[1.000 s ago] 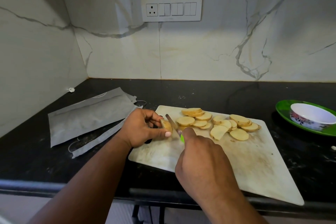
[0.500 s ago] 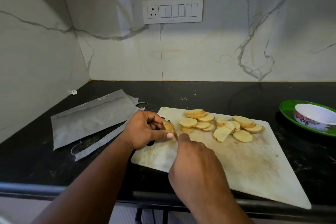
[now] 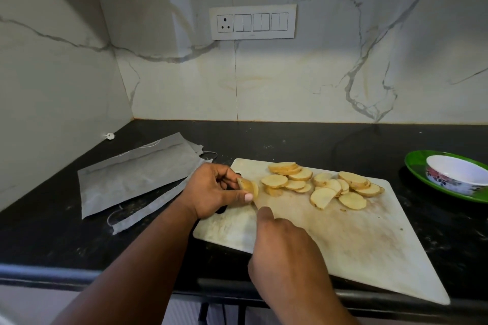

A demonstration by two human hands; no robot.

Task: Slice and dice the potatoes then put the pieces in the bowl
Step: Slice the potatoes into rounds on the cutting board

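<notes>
A white cutting board (image 3: 356, 245) lies on the black counter. My left hand (image 3: 211, 190) pinches the last end piece of potato (image 3: 248, 185) at the board's left corner. My right hand (image 3: 285, 253) grips a knife whose handle is hidden under the hand; only a sliver of blade shows beside the end piece. Several round potato slices (image 3: 319, 185) lie in overlapping piles along the board's far edge. The white flowered bowl (image 3: 456, 174) stands on a green plate (image 3: 417, 163) at the far right.
Grey pouches (image 3: 132, 177) lie flat on the counter to the left of the board. A small white object (image 3: 109, 136) sits by the left wall. Marble walls close the corner, with a switch panel (image 3: 253, 21) behind. The counter's front edge runs just under my forearms.
The knife blade, raised over the end piece a second ago, has come down beside it and is now almost hidden. My right hand has drawn toward me; the left keeps its hold.
</notes>
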